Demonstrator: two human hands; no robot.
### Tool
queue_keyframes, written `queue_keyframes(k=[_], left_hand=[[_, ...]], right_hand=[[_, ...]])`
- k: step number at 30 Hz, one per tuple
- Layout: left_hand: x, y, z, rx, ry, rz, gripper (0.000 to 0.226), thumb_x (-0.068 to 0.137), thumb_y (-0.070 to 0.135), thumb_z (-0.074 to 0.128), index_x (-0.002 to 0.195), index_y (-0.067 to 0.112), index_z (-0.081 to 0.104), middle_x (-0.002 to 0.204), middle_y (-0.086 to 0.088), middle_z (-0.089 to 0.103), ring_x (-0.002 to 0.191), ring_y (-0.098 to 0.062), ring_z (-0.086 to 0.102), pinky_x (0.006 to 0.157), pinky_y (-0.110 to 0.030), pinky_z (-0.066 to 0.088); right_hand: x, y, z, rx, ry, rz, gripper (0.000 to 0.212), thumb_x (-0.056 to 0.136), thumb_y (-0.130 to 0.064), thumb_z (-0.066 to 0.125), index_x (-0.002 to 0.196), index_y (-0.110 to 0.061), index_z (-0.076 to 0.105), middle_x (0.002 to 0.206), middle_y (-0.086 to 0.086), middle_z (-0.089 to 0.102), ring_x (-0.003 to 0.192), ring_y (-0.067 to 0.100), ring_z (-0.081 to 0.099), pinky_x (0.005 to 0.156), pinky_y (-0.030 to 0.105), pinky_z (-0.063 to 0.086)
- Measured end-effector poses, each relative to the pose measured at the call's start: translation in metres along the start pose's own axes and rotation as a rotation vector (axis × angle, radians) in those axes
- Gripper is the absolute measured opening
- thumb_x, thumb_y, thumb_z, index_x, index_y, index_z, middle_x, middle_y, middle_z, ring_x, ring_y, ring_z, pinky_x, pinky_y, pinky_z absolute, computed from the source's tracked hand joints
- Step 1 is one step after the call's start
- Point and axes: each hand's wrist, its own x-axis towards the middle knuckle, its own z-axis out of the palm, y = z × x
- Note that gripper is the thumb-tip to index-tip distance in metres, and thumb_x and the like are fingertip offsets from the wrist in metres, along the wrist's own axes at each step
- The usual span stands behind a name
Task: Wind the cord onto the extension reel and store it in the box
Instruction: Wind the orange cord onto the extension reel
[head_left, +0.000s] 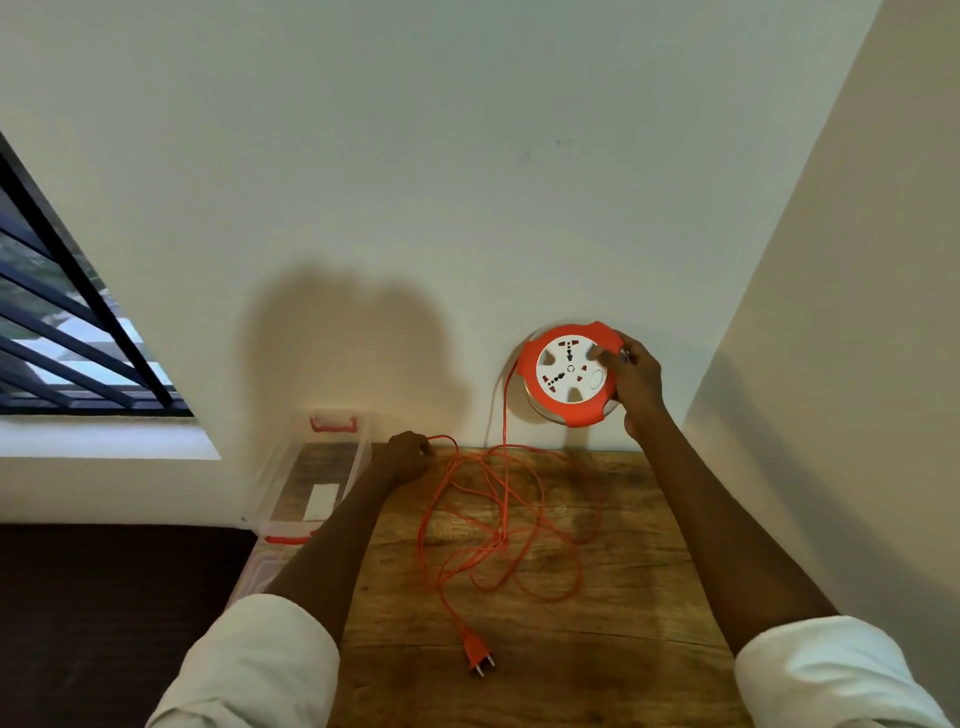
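My right hand (638, 382) holds the round orange and white extension reel (570, 374) up in the air in front of the wall, its socket face turned toward me and my thumb on that face. From the reel's left side the orange cord (498, 519) drops to the wooden table (597, 649) and lies there in loose tangled loops. Its orange plug (477, 653) rests near the table's front. My left hand (410, 456) pinches a strand of the cord at the table's far left. The clear plastic box (311, 478) with orange latches stands open at the left table edge.
A white wall runs right behind the table, and a second wall closes in on the right. A barred window (67, 332) is at the left above a white sill. The box's clear lid (254, 571) lies at the table's left edge; left of it is a dark surface.
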Motion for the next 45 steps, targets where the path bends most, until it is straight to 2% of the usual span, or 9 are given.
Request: queue_keyframes(k=[4,11,18,21,24,32,37,40,45], left_hand=[[-0.002,0.004,0.008,0.001,0.079,0.089,0.027,0.099,0.015,0.052,0.118,0.009,0.070,0.132,-0.011,0.061,0.121,-0.026,0.056,0.105,-0.037,0.044],[-0.006,0.044,0.028,-0.045,0.140,0.294,0.026,0.101,0.023,0.051,0.111,0.009,0.070,0.112,-0.011,0.072,0.106,-0.030,0.065,0.087,-0.034,0.048],[-0.021,0.030,0.065,0.194,-0.325,0.321,0.023,0.096,0.025,0.060,0.101,0.005,0.070,0.106,-0.013,0.071,0.091,-0.023,0.063,0.069,-0.025,0.036],[-0.028,0.020,0.084,0.190,-0.336,0.260,0.031,0.093,0.025,0.066,0.109,-0.001,0.069,0.114,-0.020,0.068,0.108,-0.034,0.062,0.084,-0.034,0.048],[-0.034,0.012,0.096,0.335,-0.374,0.219,0.041,0.096,0.029,0.061,0.129,0.004,0.062,0.134,-0.015,0.060,0.126,-0.032,0.054,0.103,-0.038,0.044],[-0.041,0.003,0.097,0.113,-0.200,0.274,0.024,0.098,0.012,0.055,0.106,-0.002,0.073,0.114,-0.017,0.070,0.108,-0.030,0.063,0.091,-0.033,0.047],[-0.037,0.012,0.070,-0.034,-0.031,0.346,0.021,0.099,0.019,0.058,0.108,0.003,0.070,0.101,-0.015,0.073,0.092,-0.029,0.067,0.078,-0.033,0.049],[-0.035,0.017,0.052,-0.092,0.063,0.383,0.022,0.099,0.023,0.058,0.110,0.007,0.069,0.094,-0.011,0.073,0.080,-0.022,0.066,0.070,-0.030,0.047],[-0.029,0.019,0.031,-0.083,0.247,0.402,0.022,0.098,0.031,0.060,0.113,0.020,0.072,0.104,-0.005,0.066,0.094,-0.014,0.057,0.075,-0.024,0.039]], right_hand=[[0.000,0.000,-0.001,0.013,-0.011,-0.004,0.041,0.081,-0.028,0.079,0.117,-0.033,0.061,0.112,-0.007,0.069,0.098,0.018,0.068,0.071,0.029,0.060],[0.000,0.010,-0.008,0.164,0.057,0.100,0.049,0.077,-0.018,0.079,0.124,-0.022,0.065,0.116,0.002,0.071,0.102,0.027,0.068,0.083,0.046,0.061],[-0.001,0.021,-0.022,0.076,0.075,0.076,0.043,0.080,-0.024,0.078,0.120,-0.030,0.063,0.117,-0.003,0.069,0.103,0.024,0.066,0.086,0.044,0.060],[-0.005,0.026,-0.023,-0.010,0.032,0.029,0.033,0.080,-0.023,0.078,0.108,-0.036,0.064,0.109,-0.010,0.069,0.101,0.020,0.066,0.084,0.039,0.060],[-0.010,0.030,-0.019,-0.087,-0.034,-0.018,0.036,0.082,-0.020,0.077,0.112,-0.034,0.063,0.111,-0.009,0.067,0.101,0.018,0.064,0.079,0.030,0.057],[-0.020,0.032,-0.003,-0.157,-0.156,-0.060,0.039,0.083,-0.012,0.075,0.115,-0.031,0.063,0.109,-0.012,0.065,0.095,0.002,0.060,0.073,0.021,0.051],[-0.027,0.028,0.013,-0.224,-0.306,-0.077,0.041,0.083,-0.008,0.073,0.113,-0.034,0.065,0.107,-0.018,0.067,0.095,0.000,0.062,0.070,0.013,0.050],[-0.030,0.026,0.023,-0.304,-0.406,-0.097,0.046,0.079,-0.004,0.074,0.114,-0.032,0.066,0.111,-0.011,0.068,0.099,0.003,0.061,0.076,0.018,0.048],[-0.032,0.024,0.036,-0.419,-0.546,-0.101,0.048,0.075,-0.003,0.076,0.114,-0.029,0.068,0.114,-0.006,0.069,0.106,0.015,0.063,0.085,0.030,0.051]])
